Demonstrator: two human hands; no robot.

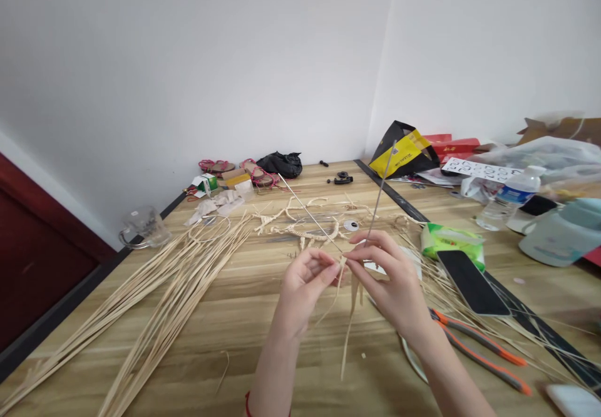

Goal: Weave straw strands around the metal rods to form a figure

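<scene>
Near the middle of the view, my left hand (pixel 307 288) has its fingers pinched on a pale fibre strip (pixel 346 342) whose ends hang down over the table. Close beside it, my right hand (pixel 387 273) is closed on the same work, at the foot of thin metal rods. One thin rod (pixel 307 212) slants up and left from the fingertips; another rod (pixel 381 188) rises up and right. Where the strip and rods meet is partly hidden by the fingers. Behind the hands lie woven fibre pieces (pixel 317 232).
Long fibre strips (pixel 178 298) spread across the left, near a glass mug (pixel 145 228). To the right are orange-handled pliers (pixel 483 345), a phone (pixel 472 282), a green packet (pixel 452 243), a water bottle (pixel 511 198) and a black-yellow bag (pixel 401 151).
</scene>
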